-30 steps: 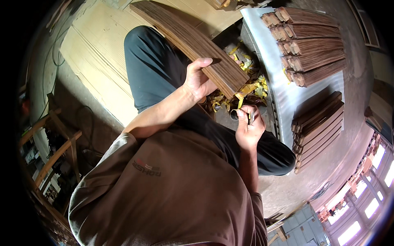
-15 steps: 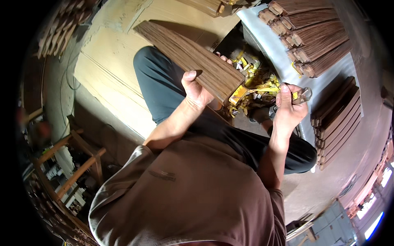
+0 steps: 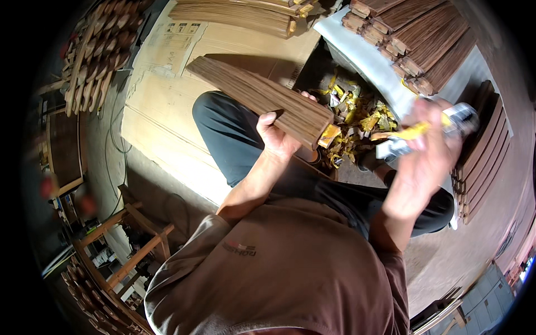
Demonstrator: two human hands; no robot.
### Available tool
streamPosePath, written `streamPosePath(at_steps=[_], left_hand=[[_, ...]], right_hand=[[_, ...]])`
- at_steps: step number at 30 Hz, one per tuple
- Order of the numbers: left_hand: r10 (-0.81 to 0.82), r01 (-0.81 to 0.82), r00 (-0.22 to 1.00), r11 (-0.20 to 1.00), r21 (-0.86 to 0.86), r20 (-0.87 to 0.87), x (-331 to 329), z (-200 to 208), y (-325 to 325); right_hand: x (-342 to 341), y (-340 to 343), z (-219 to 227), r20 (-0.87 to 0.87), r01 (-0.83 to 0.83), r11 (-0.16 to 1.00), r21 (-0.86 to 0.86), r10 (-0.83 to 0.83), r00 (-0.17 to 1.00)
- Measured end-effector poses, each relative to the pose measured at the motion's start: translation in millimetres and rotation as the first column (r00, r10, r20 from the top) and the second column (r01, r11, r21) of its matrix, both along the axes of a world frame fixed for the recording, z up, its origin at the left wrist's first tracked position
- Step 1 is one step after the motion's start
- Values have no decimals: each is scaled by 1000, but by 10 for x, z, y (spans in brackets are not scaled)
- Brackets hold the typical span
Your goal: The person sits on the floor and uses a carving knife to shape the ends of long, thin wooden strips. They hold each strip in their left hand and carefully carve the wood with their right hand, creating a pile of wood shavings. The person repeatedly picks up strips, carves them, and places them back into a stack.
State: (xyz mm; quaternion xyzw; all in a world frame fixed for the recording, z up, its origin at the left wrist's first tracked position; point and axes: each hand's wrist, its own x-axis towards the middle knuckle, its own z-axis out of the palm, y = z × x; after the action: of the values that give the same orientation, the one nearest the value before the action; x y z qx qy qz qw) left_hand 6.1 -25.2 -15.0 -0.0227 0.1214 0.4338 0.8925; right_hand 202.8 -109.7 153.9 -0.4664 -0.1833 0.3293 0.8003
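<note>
My left hand (image 3: pixel 279 135) grips a brown, grained wooden board (image 3: pixel 262 97) from below, thumb on the near edge and fingertips showing at the far edge. The board lies aslant above my knee. Yellow tape (image 3: pixel 329 135) covers the narrow tenon at its right end. Off to the right, my right hand (image 3: pixel 430 162) is closed and smeared by motion. It holds a tool with a clear rounded handle (image 3: pixel 464 118) and a pale flat blade (image 3: pixel 391 148); its exact kind is blurred. A yellow tape strip (image 3: pixel 412 133) trails at the same hand.
Peeled tape scraps (image 3: pixel 357 120) lie heaped on the floor between cardboard (image 3: pixel 162 106) and a white-covered surface (image 3: pixel 349 42). Wooden pieces (image 3: pixel 430 42) are stacked there, with curved slats (image 3: pixel 483 151) beside them. More boards (image 3: pixel 234 17) lie at the far edge; a wooden frame (image 3: pixel 120 262) stands left.
My right hand has moved right and away from the board's end, with the tool and a yellow strip. The strip no longer reaches the board. My left hand keeps its hold.
</note>
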Motion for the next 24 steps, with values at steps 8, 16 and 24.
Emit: streamPosePath(at_steps=[8, 16, 24], left_hand=[[16, -19, 999, 998, -63, -51, 26, 247, 185], [-64, 45, 984, 993, -113, -166, -96, 633, 324], [-156, 97, 943, 974, -207, -293, -181, 878, 393]], right_hand=[[104, -137, -596, 884, 198, 904, -378, 290, 367], [-245, 142, -835, 901, -191, 973, -127, 193, 388], [-200, 207, -863, 993, -191, 982, 15, -37, -108]])
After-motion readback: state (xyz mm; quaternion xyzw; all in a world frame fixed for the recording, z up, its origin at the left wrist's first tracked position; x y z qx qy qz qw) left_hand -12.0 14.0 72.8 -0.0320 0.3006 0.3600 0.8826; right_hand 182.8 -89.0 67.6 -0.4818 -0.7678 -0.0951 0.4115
